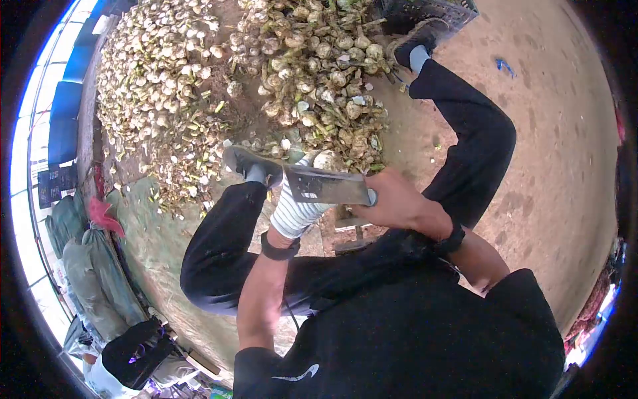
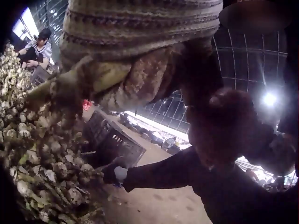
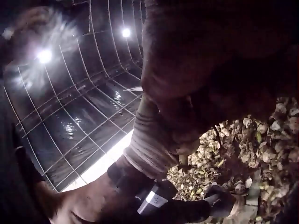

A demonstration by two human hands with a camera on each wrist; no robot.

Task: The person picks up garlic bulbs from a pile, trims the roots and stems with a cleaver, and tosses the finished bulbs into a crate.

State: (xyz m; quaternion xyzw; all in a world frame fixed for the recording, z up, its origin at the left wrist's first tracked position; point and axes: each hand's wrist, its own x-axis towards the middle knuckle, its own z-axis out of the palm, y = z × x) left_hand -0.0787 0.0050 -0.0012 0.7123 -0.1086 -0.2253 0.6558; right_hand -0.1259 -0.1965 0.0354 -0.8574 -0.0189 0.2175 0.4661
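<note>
My left hand (image 1: 299, 207), in a white striped knit glove, grips a garlic bulb (image 1: 326, 160). In the left wrist view the glove (image 2: 140, 28) covers the top of the bulb (image 2: 150, 74), whose thick pale-green stem (image 2: 110, 77) sticks out to the left. My bare right hand (image 1: 397, 199) holds a cleaver by its handle. Its broad, dirt-streaked blade (image 1: 329, 186) lies across in front of the gloved hand, close below the bulb, and hides part of the glove. In the right wrist view my right hand (image 3: 201, 56) is in deep shadow.
Ahead lies a heap of garlic with stems (image 1: 325, 80); a pile of trimmed bulbs (image 1: 156, 80) spreads left of it. A black crate (image 1: 458, 14) stands beyond my right foot. Full sacks (image 1: 93, 279) line the left side. Another person (image 2: 41, 50) sits by the heap.
</note>
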